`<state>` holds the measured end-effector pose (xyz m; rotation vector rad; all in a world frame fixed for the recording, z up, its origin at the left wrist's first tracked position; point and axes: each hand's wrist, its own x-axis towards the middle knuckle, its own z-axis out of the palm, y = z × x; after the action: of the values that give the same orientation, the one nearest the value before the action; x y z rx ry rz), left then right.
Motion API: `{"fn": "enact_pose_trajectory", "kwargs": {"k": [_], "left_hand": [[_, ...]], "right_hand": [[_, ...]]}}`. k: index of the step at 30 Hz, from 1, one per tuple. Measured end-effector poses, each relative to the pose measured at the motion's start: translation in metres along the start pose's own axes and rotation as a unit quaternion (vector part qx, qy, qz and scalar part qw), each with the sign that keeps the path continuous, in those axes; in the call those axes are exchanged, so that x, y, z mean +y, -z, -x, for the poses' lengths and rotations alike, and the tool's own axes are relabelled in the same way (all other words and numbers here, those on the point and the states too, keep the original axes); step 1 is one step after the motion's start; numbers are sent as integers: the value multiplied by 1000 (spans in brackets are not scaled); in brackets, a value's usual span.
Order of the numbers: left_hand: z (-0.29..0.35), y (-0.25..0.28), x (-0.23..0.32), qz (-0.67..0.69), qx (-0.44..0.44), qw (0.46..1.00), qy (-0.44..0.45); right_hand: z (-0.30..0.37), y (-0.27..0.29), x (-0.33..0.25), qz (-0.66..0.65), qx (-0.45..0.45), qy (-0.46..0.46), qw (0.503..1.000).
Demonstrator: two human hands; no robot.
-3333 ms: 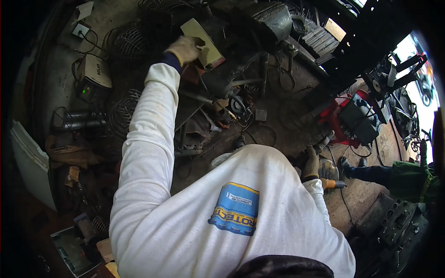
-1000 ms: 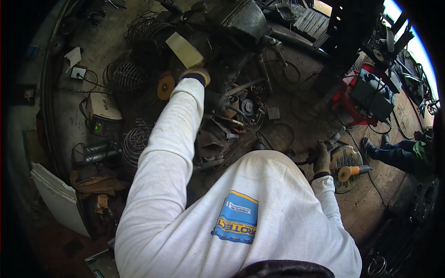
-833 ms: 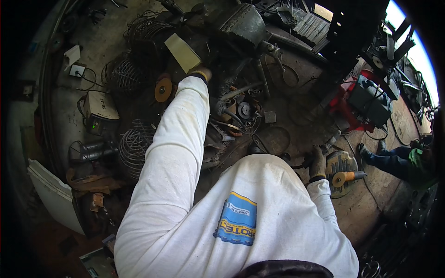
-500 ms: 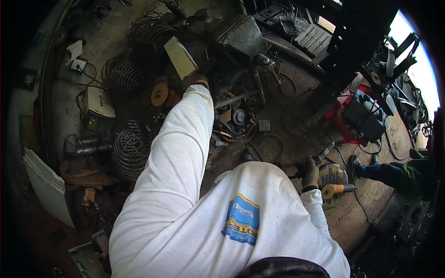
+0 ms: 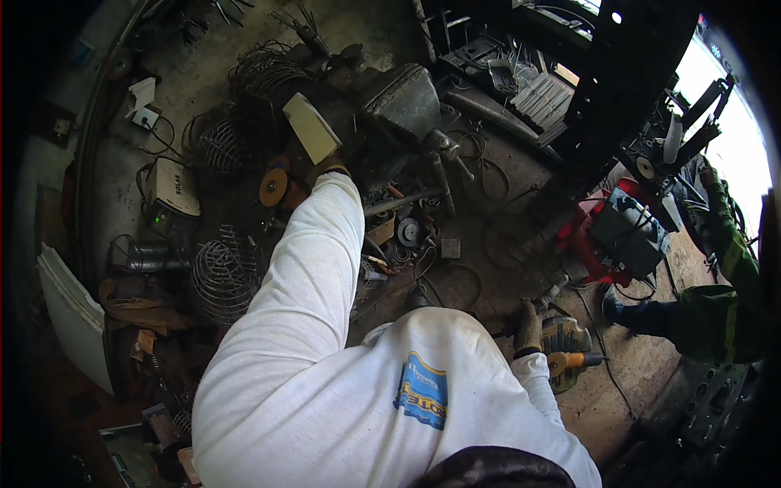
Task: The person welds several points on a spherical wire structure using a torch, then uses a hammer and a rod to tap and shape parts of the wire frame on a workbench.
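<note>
My left hand (image 5: pixel 330 165), in a dark glove with a yellowish cuff, reaches forward to the lower end of a flat cream panel (image 5: pixel 311 128). Its fingers are hidden, so whether it grips the panel does not show. Just left of it is an angle grinder with an orange disc (image 5: pixel 274 187). My right hand (image 5: pixel 529 327), also gloved, is low at my right side and looks closed around a dark, bar-like thing that I cannot make out. Beside that wrist lies an orange grinder (image 5: pixel 576 359), partly over a dark round-ended seat or stool (image 5: pixel 567 335).
Wire coils (image 5: pixel 225 281) and a cream boxy machine (image 5: pixel 172 189) stand at left. Metal scraps and a grey disc (image 5: pixel 408 232) litter the floor ahead. Cables trail around a red-framed machine (image 5: pixel 622 232) at right. Another person's green sleeve (image 5: pixel 736 252) is beyond it.
The view has shifted slightly, and most things sit lower in it. My left hand has moved a little left along the panel's end. The other person at right has leaned in, arm reaching forward.
</note>
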<state>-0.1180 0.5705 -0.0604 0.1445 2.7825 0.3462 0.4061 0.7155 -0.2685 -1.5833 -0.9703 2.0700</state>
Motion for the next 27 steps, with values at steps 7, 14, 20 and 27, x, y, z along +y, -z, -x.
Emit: {"fn": "enact_pose_trajectory", "kwargs": {"k": [7,14,20,27], "left_hand": [[18,-10,5,23,8,1000,-8],[16,8,-4,34,2,999,-3],[5,24,-6,40,4,999,1],[17,23,2,55,-4,998,-22]], "right_hand": [[-9,3,0,-23,-7,-26,999],[-14,-3,-7,-63,-45,-68,995],[1,-5,-8,-33,-50,-19,998],[-2,15,14,-59,-11,-13,998]]}}
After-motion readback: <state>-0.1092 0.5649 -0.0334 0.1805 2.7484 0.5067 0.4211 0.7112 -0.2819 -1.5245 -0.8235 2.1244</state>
